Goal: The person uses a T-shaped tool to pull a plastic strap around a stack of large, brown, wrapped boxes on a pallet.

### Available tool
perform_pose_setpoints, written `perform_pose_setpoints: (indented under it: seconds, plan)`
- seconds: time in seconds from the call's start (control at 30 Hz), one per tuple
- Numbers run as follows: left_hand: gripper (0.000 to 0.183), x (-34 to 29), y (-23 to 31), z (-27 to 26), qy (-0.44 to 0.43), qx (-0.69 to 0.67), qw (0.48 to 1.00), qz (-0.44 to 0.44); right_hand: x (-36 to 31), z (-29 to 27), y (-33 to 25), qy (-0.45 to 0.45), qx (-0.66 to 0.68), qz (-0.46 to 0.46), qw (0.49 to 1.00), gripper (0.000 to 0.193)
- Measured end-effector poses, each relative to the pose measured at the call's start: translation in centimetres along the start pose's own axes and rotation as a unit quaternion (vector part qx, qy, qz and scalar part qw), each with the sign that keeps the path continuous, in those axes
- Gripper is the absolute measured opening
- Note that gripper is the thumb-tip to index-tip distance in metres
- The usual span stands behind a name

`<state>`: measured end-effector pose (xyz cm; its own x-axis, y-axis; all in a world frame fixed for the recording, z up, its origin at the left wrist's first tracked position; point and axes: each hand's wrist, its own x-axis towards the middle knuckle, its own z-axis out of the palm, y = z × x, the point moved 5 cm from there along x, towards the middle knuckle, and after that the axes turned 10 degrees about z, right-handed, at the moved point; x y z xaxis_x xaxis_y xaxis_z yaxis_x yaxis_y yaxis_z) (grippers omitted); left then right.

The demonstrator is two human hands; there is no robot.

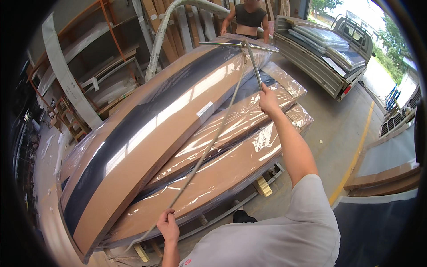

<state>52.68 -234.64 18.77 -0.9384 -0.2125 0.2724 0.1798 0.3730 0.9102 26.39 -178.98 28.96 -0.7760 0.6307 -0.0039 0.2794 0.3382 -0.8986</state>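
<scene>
Grey shirt (267, 238); cord (191, 175) pinched by left hand (168, 225), T-bar (254, 66) clasped by right hand (269, 102) (film (264, 138) could be torn by scraping).

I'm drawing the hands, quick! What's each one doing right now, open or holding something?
Left hand: closed, pinching a long thin cord.
Right hand: closed, gripping a T-shaped metal tool.

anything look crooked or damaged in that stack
The top wrapped panel looks askew: its edge runs at an angle to the bottom package, spreading apart toward the far end, though the lens bends lines. The plastic wrap looks crumpled at that package's far end; whether it's torn isn't clear.
</scene>
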Motion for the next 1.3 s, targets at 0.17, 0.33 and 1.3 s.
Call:
perform_pose_setpoints:
  seconds: [0.17, 0.33, 1.3]
  plan:
    - [0.018, 3.1, 4.3, 6.7, -0.052, 0.016, 0.999, -0.001, 9.1, -2.3, -3.7, -0.047, 0.041, 0.045, 0.997, 0.049]
    - [0.017, 7.3, 8.7, 10.5, -0.051, 0.092, 0.981, 0.166, 8.7, -4.3, -1.6, -0.053, 0.020, 0.023, 0.998, 0.049]
    - [0.013, 12.0, 5.5, 12.1, -0.142, 0.202, 0.964, 0.097, 5.0, -10.1, -7.5, -0.022, -0.227, -0.174, 0.958, 0.039]
